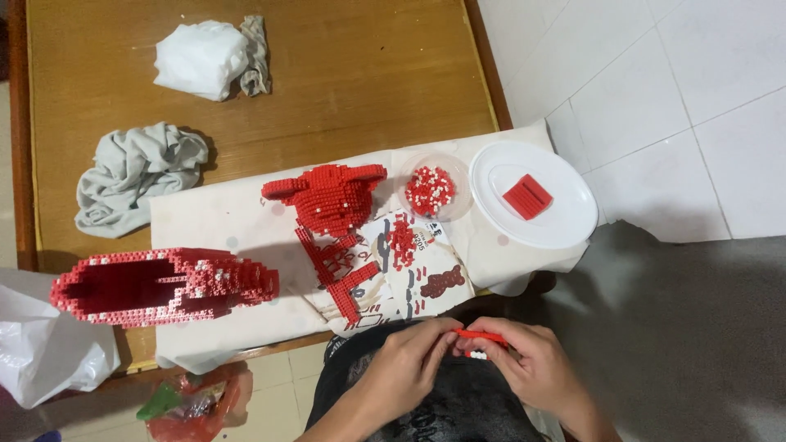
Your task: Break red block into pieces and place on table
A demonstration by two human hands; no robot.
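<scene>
Red brick strip (481, 335), thin and short, sits pinched between both hands over the lap at the near edge of the desk (344, 74). Left hand (407, 367) fingers close on its left end; right hand (530, 364) fingers grip its right end. Beyond lie an instruction sheet (417, 278), a red block head (329, 195), a bowl of small bricks (431, 190) and a white lid (532, 195).

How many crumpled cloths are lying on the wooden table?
2: a white cloth near the table's far edge, and a grey cloth closer, at the left beside the paper sheet. Others may lie out of view.
</scene>
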